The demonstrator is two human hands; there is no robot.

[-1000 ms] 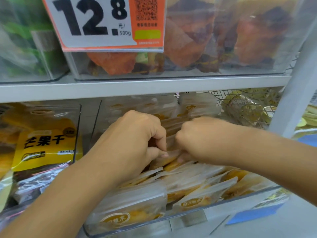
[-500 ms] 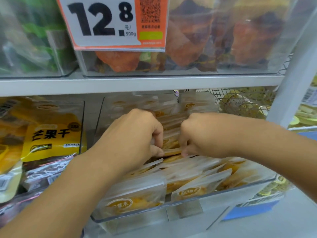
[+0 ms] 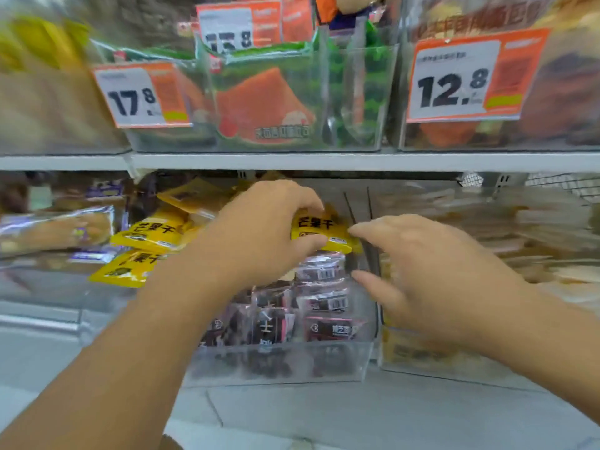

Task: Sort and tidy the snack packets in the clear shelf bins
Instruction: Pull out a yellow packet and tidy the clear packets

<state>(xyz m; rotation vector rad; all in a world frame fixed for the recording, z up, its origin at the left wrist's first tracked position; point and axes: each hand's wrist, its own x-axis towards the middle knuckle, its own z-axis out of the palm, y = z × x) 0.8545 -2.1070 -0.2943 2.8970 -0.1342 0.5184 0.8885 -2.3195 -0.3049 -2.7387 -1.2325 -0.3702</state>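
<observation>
While the yellow packet [image 3: 319, 230] is pinched by the left hand [image 3: 263, 235], its long axis runs sideways — right end touching the right hand [image 3: 431, 274] fingertips. Those fingers are spread, nothing held — the left is nearer.

The left hand [image 3: 259, 235] pinches a yellow mango packet [image 3: 319, 230] above a clear bin [image 3: 279, 365] of dark packets [image 3: 324, 306]. The right hand [image 3: 431, 274] hovers beside it, fingers spread.

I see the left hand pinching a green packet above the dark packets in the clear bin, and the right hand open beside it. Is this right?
Not quite. In the head view the packet that the left hand pinches is yellow, not green. The rest stands: it is above the dark packets in the clear bin, and the right hand is open beside it.
</observation>
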